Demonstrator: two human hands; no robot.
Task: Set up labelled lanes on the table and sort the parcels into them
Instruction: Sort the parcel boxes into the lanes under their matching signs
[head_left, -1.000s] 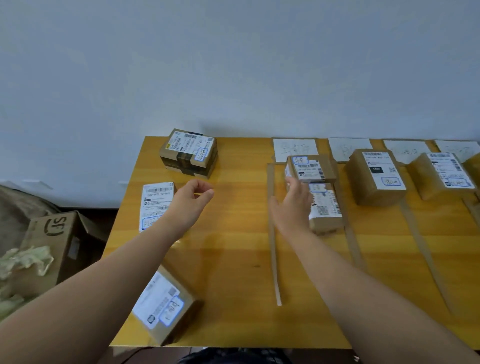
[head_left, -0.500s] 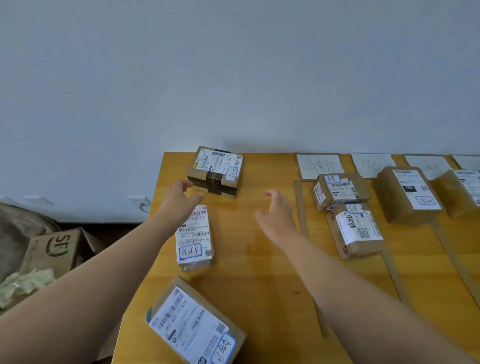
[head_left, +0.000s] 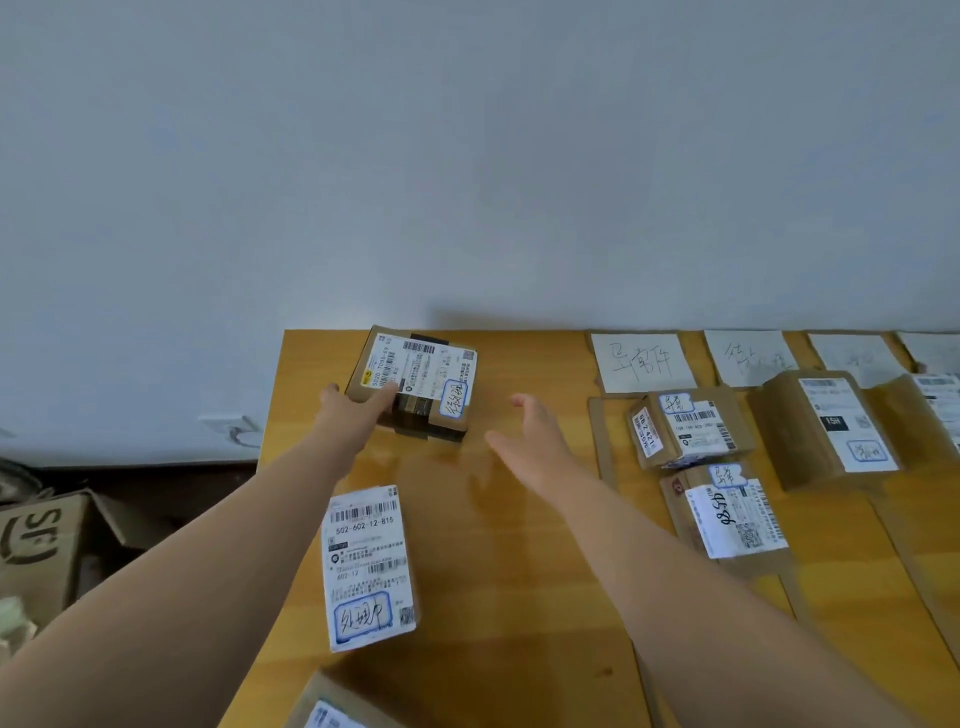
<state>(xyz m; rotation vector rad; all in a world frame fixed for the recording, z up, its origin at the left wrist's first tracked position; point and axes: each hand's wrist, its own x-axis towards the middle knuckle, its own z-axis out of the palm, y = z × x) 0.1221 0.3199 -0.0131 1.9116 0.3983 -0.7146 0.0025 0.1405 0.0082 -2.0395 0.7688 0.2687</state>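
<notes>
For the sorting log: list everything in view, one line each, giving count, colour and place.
table: one, yellow wood, against the wall
taped parcel: one, brown with black tape, far left corner
flat parcel: one, white-labelled, left middle
cut-off parcel: one, brown, bottom edge
lane parcels: four, brown, right side lanes
lane labels: four, white, far edge, right
tape strips: several, brown, dividing lanes
cardboard box: one, brown, floor left
left hand: one, holds the taped parcel's near corner
right hand: one, open, over the table beside it
</notes>
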